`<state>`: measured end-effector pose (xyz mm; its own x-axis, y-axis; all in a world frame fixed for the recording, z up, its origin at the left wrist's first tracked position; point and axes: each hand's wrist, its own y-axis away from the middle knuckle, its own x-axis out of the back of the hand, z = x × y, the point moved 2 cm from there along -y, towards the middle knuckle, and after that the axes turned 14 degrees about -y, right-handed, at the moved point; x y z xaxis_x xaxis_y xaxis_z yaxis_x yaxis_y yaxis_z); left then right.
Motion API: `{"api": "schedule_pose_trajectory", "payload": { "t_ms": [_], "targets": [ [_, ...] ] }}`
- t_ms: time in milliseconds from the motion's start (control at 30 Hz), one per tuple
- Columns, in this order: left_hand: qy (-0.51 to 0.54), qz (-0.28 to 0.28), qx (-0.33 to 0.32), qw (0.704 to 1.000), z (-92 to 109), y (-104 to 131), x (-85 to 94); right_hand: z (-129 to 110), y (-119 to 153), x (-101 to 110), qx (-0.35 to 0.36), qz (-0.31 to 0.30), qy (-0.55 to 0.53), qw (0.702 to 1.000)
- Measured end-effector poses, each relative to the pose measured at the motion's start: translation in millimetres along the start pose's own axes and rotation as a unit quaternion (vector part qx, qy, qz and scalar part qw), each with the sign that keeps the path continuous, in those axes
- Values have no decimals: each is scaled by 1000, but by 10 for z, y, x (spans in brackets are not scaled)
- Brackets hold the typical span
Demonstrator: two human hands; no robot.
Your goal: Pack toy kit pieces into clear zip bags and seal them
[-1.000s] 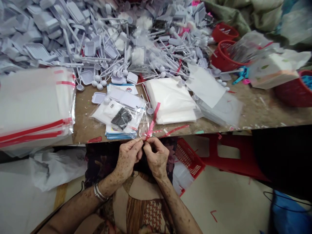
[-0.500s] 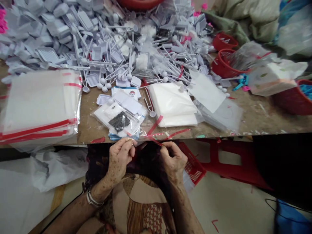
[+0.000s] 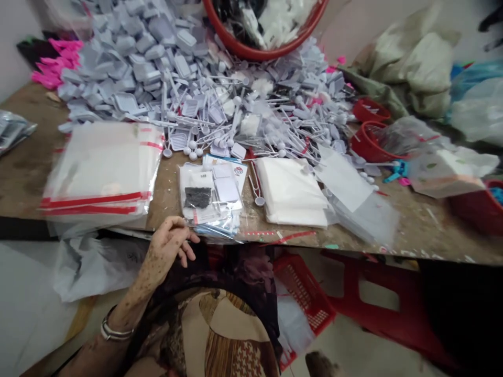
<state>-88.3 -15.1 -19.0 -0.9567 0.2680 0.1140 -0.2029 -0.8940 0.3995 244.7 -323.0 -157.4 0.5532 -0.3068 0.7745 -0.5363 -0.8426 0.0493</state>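
My left hand (image 3: 173, 243) is at the table's front edge, just left of and below a clear packet (image 3: 208, 201). Its fingers are loosely bent and apart, and nothing shows in them. The packet lies flat on a small stack of blue and white packets, with a dark block, white plastic pieces and a label inside. At the bottom edge, a blurred shape looks like part of my right hand (image 3: 320, 364); its fingers cannot be made out. A small pair of white tongs or scoop (image 3: 257, 193) rests right of the packet, beside a stack of white sheets (image 3: 291, 193).
Clear bags with red strips (image 3: 98, 167) are stacked at left. Behind spreads a heap of white trays and scoops (image 3: 149, 68), with a red basin (image 3: 267, 52) at the back. Red baskets (image 3: 369, 141) stand at right. A red crate (image 3: 306, 293) sits below the table.
The hands have parted: my left moved left and opened, my right dropped to the bottom edge. The red strip they held is gone from between them. The view has shifted.
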Motion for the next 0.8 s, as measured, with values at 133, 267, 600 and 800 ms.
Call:
{"api": "schedule_pose_trajectory", "payload": {
  "t_ms": [133, 267, 600, 800],
  "targets": [
    [52, 16, -13, 998, -30, 88, -24, -346, -557, 55, 101, 4, 0, 995],
    [91, 11, -57, 994, -10, 193, -55, -1424, -1121, 52, 342, -17, -62, 938],
    [122, -41, -48, 991, 86, 117, 84, -2734, -1714, -275, 476, -12, -134, 869],
    [-277, 45, -282, 917, 133, -16, 180, -2979, -2036, -200, 379, -162, -224, 883]
  ]
}}
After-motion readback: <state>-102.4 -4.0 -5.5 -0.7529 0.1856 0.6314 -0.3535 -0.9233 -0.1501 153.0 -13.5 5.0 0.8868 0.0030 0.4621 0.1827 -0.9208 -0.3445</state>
